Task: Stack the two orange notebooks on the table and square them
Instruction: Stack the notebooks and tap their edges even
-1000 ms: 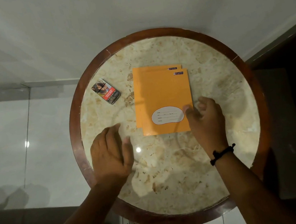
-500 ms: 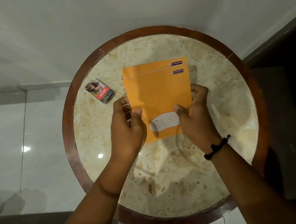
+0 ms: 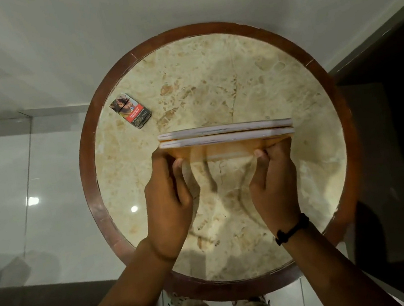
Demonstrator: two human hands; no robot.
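Observation:
The two orange notebooks [image 3: 225, 134] stand upright together on edge above the round marble table [image 3: 212, 79], so I see mainly their white page edges, one behind the other. A strip of orange cover shows below them. My left hand [image 3: 169, 195] grips their left end and my right hand [image 3: 274, 182] grips their right end, thumbs on the near cover. The notebooks' lower edge is hidden, so whether it touches the tabletop is unclear.
A small printed pack [image 3: 131, 114] lies on the table's left part, beyond my left hand. The table has a raised brown wooden rim [image 3: 93, 192]. White floor tiles lie to the left and a dark area to the right.
The notebooks lay flat and offset on the table. Both hands closed on their sides and tipped them up onto their edge, so the page edges now face me.

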